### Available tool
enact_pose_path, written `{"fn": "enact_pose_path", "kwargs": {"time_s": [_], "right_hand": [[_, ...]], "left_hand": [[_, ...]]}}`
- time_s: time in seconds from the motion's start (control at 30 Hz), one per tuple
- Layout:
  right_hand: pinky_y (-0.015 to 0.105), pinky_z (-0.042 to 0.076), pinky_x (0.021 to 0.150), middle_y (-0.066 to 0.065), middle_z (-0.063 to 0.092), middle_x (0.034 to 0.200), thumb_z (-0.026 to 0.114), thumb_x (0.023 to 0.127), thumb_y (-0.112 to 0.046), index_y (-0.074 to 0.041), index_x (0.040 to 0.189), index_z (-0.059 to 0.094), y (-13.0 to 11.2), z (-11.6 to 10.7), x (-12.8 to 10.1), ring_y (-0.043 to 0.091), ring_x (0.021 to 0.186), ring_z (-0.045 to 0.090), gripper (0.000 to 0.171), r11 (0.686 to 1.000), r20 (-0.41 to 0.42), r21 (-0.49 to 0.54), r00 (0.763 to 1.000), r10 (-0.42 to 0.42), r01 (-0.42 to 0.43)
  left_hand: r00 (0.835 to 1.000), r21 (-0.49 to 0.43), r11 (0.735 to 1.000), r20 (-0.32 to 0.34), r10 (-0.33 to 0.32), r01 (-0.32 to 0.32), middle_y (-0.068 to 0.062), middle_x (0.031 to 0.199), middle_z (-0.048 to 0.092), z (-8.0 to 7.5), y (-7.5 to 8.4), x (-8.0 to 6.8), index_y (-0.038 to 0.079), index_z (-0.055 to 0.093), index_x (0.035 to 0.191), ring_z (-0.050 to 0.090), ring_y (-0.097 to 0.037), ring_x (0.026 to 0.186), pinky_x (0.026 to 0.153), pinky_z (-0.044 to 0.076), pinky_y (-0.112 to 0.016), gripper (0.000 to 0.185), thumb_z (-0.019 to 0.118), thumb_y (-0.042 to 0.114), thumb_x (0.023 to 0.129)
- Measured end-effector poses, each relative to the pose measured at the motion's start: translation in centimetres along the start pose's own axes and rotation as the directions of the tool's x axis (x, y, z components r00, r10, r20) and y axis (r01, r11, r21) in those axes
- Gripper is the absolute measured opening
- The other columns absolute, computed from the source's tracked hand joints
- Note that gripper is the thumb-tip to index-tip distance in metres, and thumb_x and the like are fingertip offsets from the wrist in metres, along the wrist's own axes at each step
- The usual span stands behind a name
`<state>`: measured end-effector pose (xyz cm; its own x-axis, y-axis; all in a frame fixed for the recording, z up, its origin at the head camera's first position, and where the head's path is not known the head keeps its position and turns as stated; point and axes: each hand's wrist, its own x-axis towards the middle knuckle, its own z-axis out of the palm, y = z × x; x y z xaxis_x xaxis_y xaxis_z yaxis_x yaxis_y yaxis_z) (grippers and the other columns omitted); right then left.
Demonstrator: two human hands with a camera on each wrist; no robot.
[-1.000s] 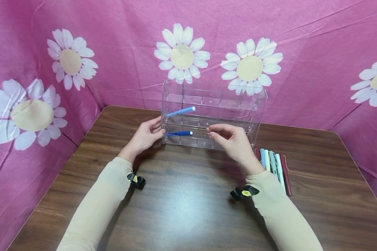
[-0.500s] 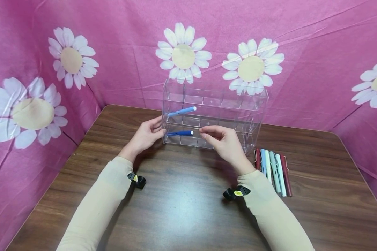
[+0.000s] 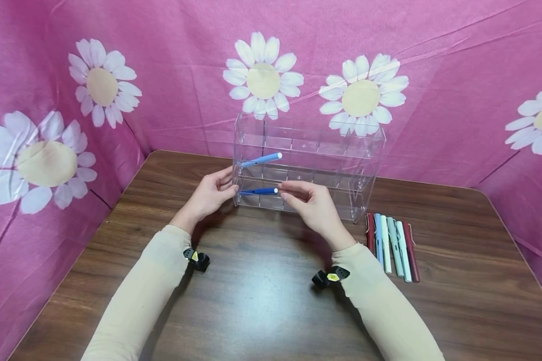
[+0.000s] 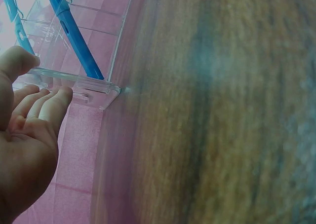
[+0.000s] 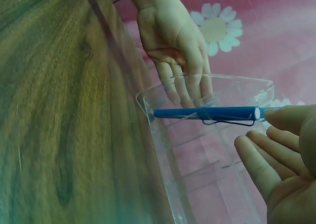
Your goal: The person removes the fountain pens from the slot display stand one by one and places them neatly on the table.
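Dark blue pen (image 3: 258,191) lies in the lowest tier of a clear acrylic organizer (image 3: 307,165), far left compartment, white-capped end pointing right. Right hand (image 3: 309,203) is at that end; fingertips (image 5: 276,116) appear to touch the tip or sit just beside it, loosely curled, and a proper pinch can't be confirmed from any view. Left hand (image 3: 210,193) braces the organizer's left wall, fingers (image 4: 52,103) pressed flat along its bottom edge, holding nothing else. A lighter blue pen (image 3: 261,160) sits tilted one tier up.

Risk, as a guess: the organizer looks light and slick, so a push on the pen could slide or tip it if the left hand slackens; the pen could also jam against a divider and skew.

Five more pens (image 3: 390,243) lie in a row on the table to the organizer's right. Dark wood-grain table (image 3: 262,311); pink cloth with white daisies (image 3: 262,75) hangs on three sides.
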<state>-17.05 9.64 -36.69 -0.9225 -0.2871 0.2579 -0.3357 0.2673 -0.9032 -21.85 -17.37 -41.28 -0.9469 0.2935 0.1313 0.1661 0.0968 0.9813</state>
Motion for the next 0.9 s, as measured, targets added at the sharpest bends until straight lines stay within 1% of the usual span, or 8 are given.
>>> {"fn": "enact_pose_path", "kwargs": {"time_s": [0.13, 0.17, 0.27, 0.53, 0.73, 0.9], "right_hand": [[0.022, 0.059, 0.082, 0.003, 0.071, 0.11, 0.07, 0.088, -0.02, -0.01, 0.116, 0.069, 2.0, 0.6, 0.4, 0.012, 0.095, 0.069, 0.03, 1.0, -0.003, 0.014, 1.0, 0.025, -0.025], [0.022, 0.059, 0.081, 0.003, 0.071, 0.11, 0.07, 0.088, -0.021, -0.011, 0.116, 0.069, 2.0, 0.7, 0.4, 0.012, 0.095, 0.069, 0.03, 0.999, -0.003, 0.016, 0.999, 0.032, -0.032], [0.021, 0.059, 0.08, 0.005, 0.071, 0.11, 0.07, 0.088, -0.021, -0.01, 0.116, 0.069, 1.9, 1.1, 0.4, 0.013, 0.095, 0.069, 0.031, 0.999, -0.007, 0.024, 0.999, 0.049, -0.049], [0.023, 0.059, 0.08, 0.01, 0.07, 0.111, 0.069, 0.088, -0.016, -0.005, 0.118, 0.067, 2.1, 1.9, 0.7, 0.021, 0.097, 0.069, 0.032, 0.997, -0.025, 0.058, 0.998, 0.056, -0.055], [0.021, 0.06, 0.075, 0.004, 0.072, 0.105, 0.07, 0.087, -0.022, -0.011, 0.111, 0.072, 2.4, 2.0, 0.8, 0.013, 0.091, 0.07, 0.026, 0.998, -0.044, 0.004, 0.997, 0.069, -0.069], [0.022, 0.06, 0.075, 0.005, 0.073, 0.101, 0.07, 0.087, -0.023, -0.01, 0.107, 0.073, 2.6, 1.9, 0.8, 0.011, 0.088, 0.07, 0.024, 0.999, -0.08, 0.013, 0.996, 0.046, -0.045]], "left_hand": [[1.0, -0.003, 1.0, 0.0, -0.001, 0.001, -0.027, 0.141, 0.042, 0.0, 0.1, 0.0, -0.001, 0.034, 0.145, 0.048, -0.033, 0.127, 0.099, 0.046, -0.019, 0.059, 0.056, -0.005, 0.09], [1.0, -0.002, 1.0, -0.001, -0.001, 0.001, -0.027, 0.141, 0.042, 0.0, 0.1, 0.0, 0.0, 0.034, 0.145, 0.048, -0.033, 0.127, 0.099, 0.046, -0.019, 0.059, 0.056, -0.005, 0.09], [1.0, -0.002, 1.0, -0.001, -0.004, 0.004, -0.026, 0.142, 0.042, 0.0, 0.2, 0.0, 0.0, 0.034, 0.145, 0.048, -0.033, 0.127, 0.099, 0.046, -0.019, 0.059, 0.056, -0.004, 0.09], [1.0, 0.0, 1.0, -0.001, -0.006, 0.006, -0.025, 0.142, 0.042, 0.1, 0.1, -0.1, 0.0, 0.033, 0.145, 0.048, -0.033, 0.127, 0.099, 0.046, -0.019, 0.059, 0.056, -0.004, 0.091], [1.0, -0.015, 1.0, 0.003, -0.01, 0.01, -0.024, 0.142, 0.043, 0.1, 0.1, -0.1, 0.001, 0.034, 0.145, 0.048, -0.033, 0.127, 0.098, 0.046, -0.019, 0.059, 0.056, -0.004, 0.091], [1.0, -0.017, 1.0, 0.005, -0.02, 0.02, -0.024, 0.142, 0.042, 0.1, 0.2, -0.1, 0.001, 0.033, 0.146, 0.047, -0.034, 0.128, 0.098, 0.046, -0.019, 0.059, 0.056, -0.004, 0.091]]}}
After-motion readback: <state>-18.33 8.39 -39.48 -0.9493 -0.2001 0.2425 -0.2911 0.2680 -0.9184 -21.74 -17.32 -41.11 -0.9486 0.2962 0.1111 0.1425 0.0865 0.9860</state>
